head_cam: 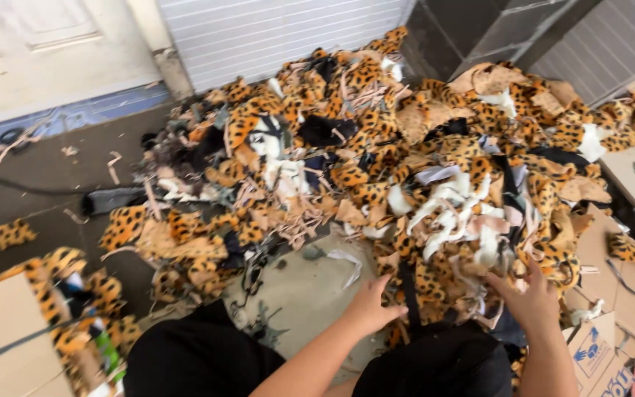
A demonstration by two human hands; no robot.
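Observation:
A big heap of fabric scraps (376, 162), mostly leopard print with white, black and beige pieces, covers the floor in front of me. My left hand (371, 307) presses into the near edge of the heap, fingers spread beside a black strip (408, 290). My right hand (531, 298) reaches into the scraps a little to the right, fingers spread among white and spotted pieces. Neither hand visibly grips a piece. My knees in black trousers (200, 356) show at the bottom.
A cardboard box (9, 338) with leopard scraps draped on it sits at the lower left. Flattened cardboard (611, 294) lies at the right. A white door and a ribbed shutter (273, 33) stand behind the heap. Grey floor (45, 176) with stray strips lies at the left.

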